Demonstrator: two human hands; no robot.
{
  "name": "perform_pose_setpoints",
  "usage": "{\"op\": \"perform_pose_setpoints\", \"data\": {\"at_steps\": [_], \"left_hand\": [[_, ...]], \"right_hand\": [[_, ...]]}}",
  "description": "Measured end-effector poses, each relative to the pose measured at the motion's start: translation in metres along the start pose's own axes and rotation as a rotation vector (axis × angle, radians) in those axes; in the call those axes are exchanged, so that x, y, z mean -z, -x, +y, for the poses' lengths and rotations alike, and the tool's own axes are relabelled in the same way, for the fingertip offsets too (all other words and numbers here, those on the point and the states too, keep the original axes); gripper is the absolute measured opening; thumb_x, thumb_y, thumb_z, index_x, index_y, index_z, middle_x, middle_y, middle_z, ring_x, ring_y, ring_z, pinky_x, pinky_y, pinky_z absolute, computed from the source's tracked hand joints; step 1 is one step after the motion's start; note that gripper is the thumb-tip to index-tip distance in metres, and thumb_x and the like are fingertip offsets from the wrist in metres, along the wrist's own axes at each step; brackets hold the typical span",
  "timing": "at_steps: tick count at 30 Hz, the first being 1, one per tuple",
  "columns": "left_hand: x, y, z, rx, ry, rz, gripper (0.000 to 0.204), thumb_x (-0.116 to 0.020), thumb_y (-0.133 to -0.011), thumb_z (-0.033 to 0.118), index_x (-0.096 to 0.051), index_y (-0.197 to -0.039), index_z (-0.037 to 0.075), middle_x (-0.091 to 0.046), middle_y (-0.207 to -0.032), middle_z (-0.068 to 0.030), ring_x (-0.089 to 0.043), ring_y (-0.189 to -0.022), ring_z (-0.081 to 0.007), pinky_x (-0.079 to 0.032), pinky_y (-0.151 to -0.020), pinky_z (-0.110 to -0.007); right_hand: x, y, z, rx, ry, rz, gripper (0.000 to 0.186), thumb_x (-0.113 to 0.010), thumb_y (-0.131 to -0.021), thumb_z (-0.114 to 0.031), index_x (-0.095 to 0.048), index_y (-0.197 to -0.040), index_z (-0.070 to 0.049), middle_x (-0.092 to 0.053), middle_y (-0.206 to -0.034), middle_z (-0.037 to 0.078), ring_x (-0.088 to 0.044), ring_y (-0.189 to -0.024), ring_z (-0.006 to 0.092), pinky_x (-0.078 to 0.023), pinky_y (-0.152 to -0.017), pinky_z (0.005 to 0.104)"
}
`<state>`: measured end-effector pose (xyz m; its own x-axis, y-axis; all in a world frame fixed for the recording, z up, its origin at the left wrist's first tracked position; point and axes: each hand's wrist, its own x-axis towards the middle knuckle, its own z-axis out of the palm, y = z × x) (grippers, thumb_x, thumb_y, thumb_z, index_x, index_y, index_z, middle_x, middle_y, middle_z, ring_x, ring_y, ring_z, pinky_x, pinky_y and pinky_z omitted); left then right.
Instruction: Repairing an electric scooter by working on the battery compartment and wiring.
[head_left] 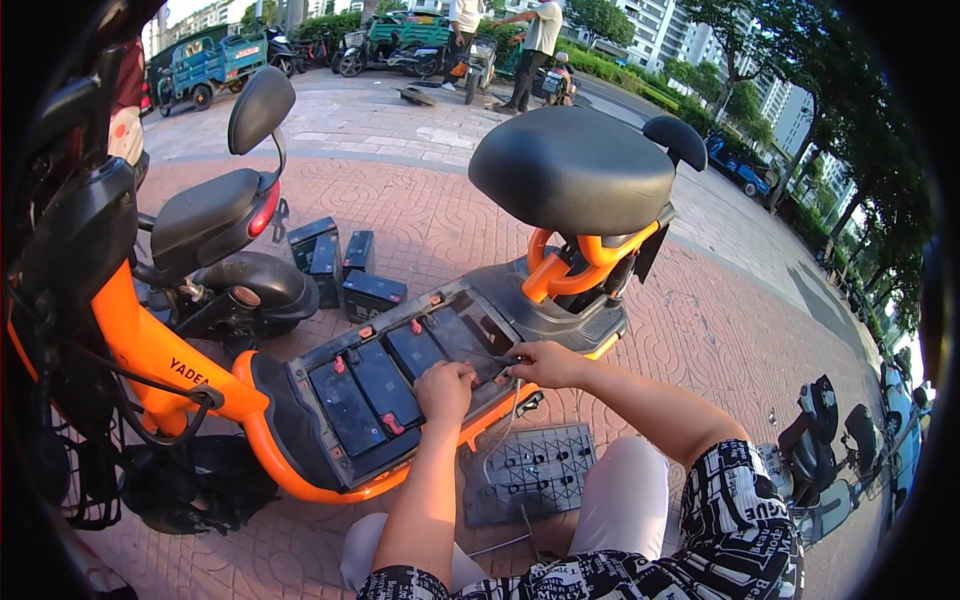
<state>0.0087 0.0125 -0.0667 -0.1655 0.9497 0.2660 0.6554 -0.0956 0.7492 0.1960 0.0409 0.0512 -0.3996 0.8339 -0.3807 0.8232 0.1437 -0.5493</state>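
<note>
An orange electric scooter (258, 415) stands in front of me with its floor compartment (300, 372) uncovered. Several black batteries (375, 375) sit side by side inside it, with red terminal covers (394, 424) on them. My left hand (444, 390) rests over the compartment's near side, its fingers curled together; whatever they hold is hidden. Close by on the right, my right hand (548, 364) pinches a thin dark wire at the compartment's right end. A thin grey cable (512, 412) hangs from just below that hand over the scooter's near edge.
A black ribbed plastic cover (530, 470) lies on the paving by my knees. Beyond the compartment several loose batteries (330, 258) stand on the ground. The scooter's black seat (575, 170) rises at the right; another scooter's seat (205, 222) is at the left. Two people stand far off.
</note>
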Motion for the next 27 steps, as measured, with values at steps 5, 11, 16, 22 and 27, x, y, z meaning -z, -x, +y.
{"op": "perform_pose_setpoints", "data": {"at_steps": [5,11,16,22,27], "left_hand": [[0.001,0.001,0.001,0.0,0.008,-0.004,0.011,-0.07,-0.078,0.022,-0.077,-0.079,0.014,-0.069,-0.086,-0.0079,-0.066,-0.084,-0.0305,-0.049,-0.076,-0.042],[0.0,0.009,-0.001,-0.003,-0.001,0.014,0.011,-0.071,-0.079,0.022,-0.077,-0.081,0.014,-0.069,-0.085,-0.0083,-0.066,-0.083,-0.0304,-0.05,-0.075,-0.041],[-0.003,0.004,-0.008,0.018,0.004,-0.031,0.012,-0.072,-0.079,0.023,-0.078,-0.084,0.013,-0.069,-0.086,-0.0085,-0.066,-0.084,-0.0298,-0.05,-0.075,-0.04],[-0.008,-0.011,-0.009,-0.017,0.025,0.014,0.01,-0.07,-0.079,0.022,-0.078,-0.082,0.016,-0.07,-0.088,-0.007,-0.065,-0.085,-0.0294,-0.045,-0.075,-0.043],[-0.01,-0.006,-0.013,0.02,0.062,-0.031,0.009,-0.07,-0.08,0.02,-0.078,-0.083,0.017,-0.07,-0.089,-0.005,-0.065,-0.086,-0.0269,-0.044,-0.076,-0.041]], "right_hand": [[0.007,0.017,0.005,-0.04,0.208,0.037,0.044,-0.065,-0.086,-0.04,-0.061,-0.11,-0.004,-0.068,-0.103,0.016,-0.065,-0.098,0.034,-0.05,-0.085,0.0384],[0.011,0.035,-0.002,-0.007,0.28,0.013,0.036,-0.066,-0.083,-0.032,-0.061,-0.105,-0.005,-0.069,-0.102,0.015,-0.066,-0.097,0.0314,-0.051,-0.083,0.0385],[0.017,0.027,0.004,0.061,0.259,0.111,0.032,-0.07,-0.08,-0.027,-0.067,-0.107,-0.008,-0.071,-0.093,0.011,-0.068,-0.09,0.0251,-0.052,-0.08,0.0355],[0.037,0.026,-0.007,0.149,0.242,0.163,0.028,-0.069,-0.084,-0.015,-0.067,-0.108,-0.004,-0.069,-0.094,0.013,-0.068,-0.086,0.0221,-0.053,-0.08,0.032],[0.026,0.028,-0.019,0.182,0.345,0.19,0.025,-0.068,-0.084,-0.013,-0.064,-0.106,-0.002,-0.068,-0.095,0.014,-0.068,-0.087,0.0238,-0.053,-0.081,0.0334]]}}
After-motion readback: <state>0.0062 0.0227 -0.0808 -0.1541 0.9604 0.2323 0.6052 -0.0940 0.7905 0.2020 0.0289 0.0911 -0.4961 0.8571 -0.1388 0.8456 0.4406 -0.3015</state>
